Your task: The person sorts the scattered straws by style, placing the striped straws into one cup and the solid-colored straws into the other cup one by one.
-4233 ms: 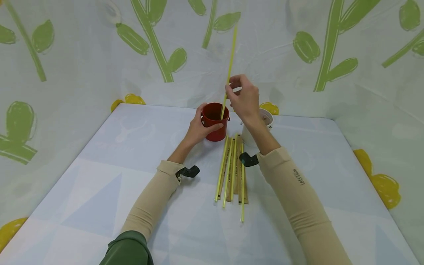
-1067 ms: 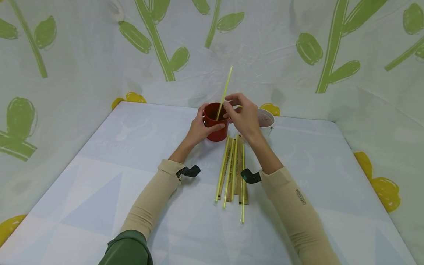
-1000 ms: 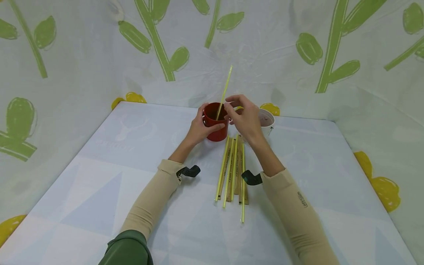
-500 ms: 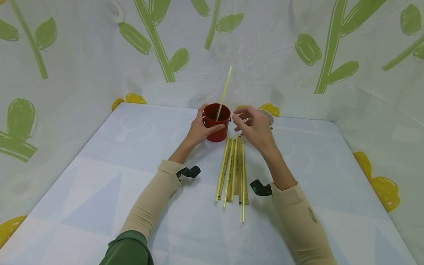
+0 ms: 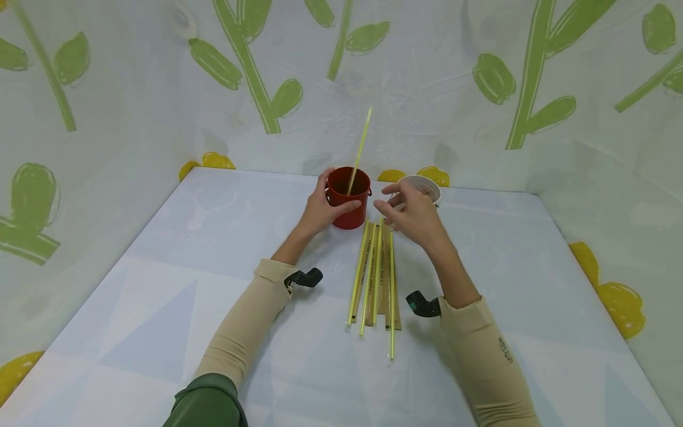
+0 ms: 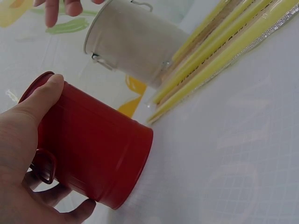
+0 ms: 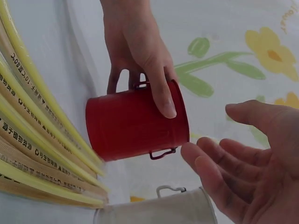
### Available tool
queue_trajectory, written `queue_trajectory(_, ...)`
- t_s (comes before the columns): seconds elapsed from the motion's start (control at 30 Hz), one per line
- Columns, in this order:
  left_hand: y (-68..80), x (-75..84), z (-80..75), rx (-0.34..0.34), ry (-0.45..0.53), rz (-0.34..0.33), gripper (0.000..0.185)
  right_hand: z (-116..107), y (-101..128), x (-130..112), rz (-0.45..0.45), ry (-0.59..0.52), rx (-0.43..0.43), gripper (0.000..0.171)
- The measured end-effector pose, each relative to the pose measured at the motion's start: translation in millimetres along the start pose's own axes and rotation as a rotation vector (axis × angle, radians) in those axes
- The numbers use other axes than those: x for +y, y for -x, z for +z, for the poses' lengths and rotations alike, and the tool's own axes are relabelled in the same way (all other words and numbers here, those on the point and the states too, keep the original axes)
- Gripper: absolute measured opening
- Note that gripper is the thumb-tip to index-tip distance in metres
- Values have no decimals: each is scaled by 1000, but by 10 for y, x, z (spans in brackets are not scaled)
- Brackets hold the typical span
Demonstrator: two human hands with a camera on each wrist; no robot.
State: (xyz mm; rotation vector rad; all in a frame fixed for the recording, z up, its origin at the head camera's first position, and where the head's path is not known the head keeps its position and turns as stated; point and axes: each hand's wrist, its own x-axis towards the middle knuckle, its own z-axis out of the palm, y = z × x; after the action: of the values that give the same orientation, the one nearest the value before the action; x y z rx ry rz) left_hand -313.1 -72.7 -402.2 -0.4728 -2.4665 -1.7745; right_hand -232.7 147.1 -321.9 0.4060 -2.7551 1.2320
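A small red metal bucket (image 5: 349,219) stands upright at the back of the table. My left hand (image 5: 319,210) grips its side, thumb across the front and fingers curled round the far wall. A thin yellow straw (image 5: 361,142) leans inside, its upper length rising well above the rim. Just right of the bucket, my right hand (image 5: 417,216) hovers with fingers apart and loosely bent, holding nothing. In the right wrist view that hand's palm (image 7: 266,182) faces up beside the red rim. Behind it stands a white bucket (image 6: 133,42), partly hidden by the hand in the head view.
Several yellow straws in clear wrappers (image 5: 392,296) lie lengthwise in front of the buckets, among brown printed paper sleeves (image 7: 28,105). A pale blue and white patterned cloth (image 5: 160,249) covers the table. A leaf-printed sheet (image 5: 427,77) hangs close behind.
My right hand has lowered the yellow straw into the red bucket, let go and drawn back to the right. The left hand has kept its grip on the bucket.
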Motion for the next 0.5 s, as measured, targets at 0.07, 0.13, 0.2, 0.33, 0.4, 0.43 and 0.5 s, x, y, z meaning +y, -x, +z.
queue_trajectory(0.07,-1,-1,1,3,-4,-2,95,-9,-2,3,33,15,-26,46)
queue_trajectory(0.13,-2,-1,1,6,-8,-3,96,-12,-7,-1,77,24,-52,48)
queue_trajectory(0.2,0,0,1,4,-7,-5,96,-10,-11,-6,128,30,-79,50)
queue_trajectory(0.33,5,12,2,2,-5,-12,96,3,-25,-5,194,60,-139,53)
queue_trajectory(0.4,5,15,5,1,-5,-11,96,10,-33,5,210,79,-159,55)
queue_trajectory(0.43,4,17,6,1,-6,-9,96,10,-33,11,217,88,-170,55)
queue_trajectory(0.5,2,18,9,2,-8,-6,96,9,-31,22,230,101,-191,56)
